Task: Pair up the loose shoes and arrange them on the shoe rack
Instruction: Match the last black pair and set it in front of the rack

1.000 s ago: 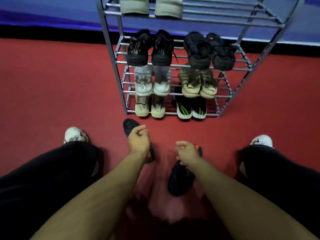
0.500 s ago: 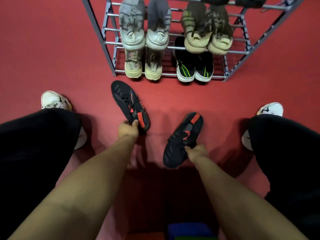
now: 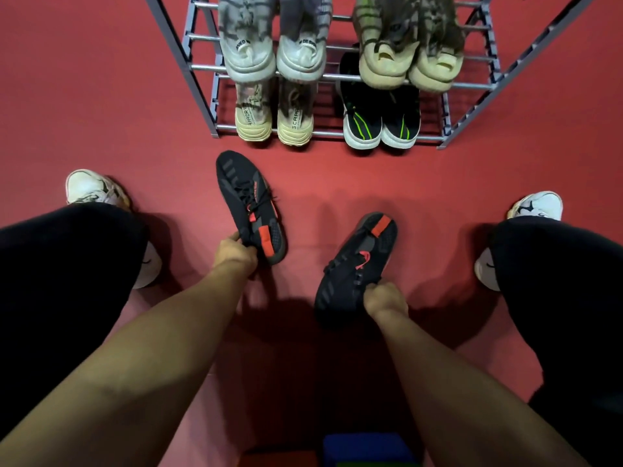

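Two black sneakers with red tabs are in front of the grey metal shoe rack [image 3: 202, 96]. My left hand [image 3: 236, 252] grips the heel end of the left black sneaker [image 3: 246, 200], whose toe points toward the rack. My right hand [image 3: 384, 298] grips the side of the right black sneaker [image 3: 357, 264], whose red heel tab points up and to the right. On the rack stand a beige pair [image 3: 273, 119], a black pair with green stripes [image 3: 381, 123], a white-grey pair [image 3: 273, 52] and an olive-tan pair [image 3: 408, 59].
The floor is red [image 3: 84, 96]. My legs in black trousers and my white shoes, left [image 3: 94, 190] and right [image 3: 536, 207], flank the sneakers. A blue object [image 3: 367, 449] lies at the bottom edge between my arms.
The view has tilted down, so the rack's upper shelves have left the frame. Both hands have closed on the black sneakers, which are turned upright and show their tops.
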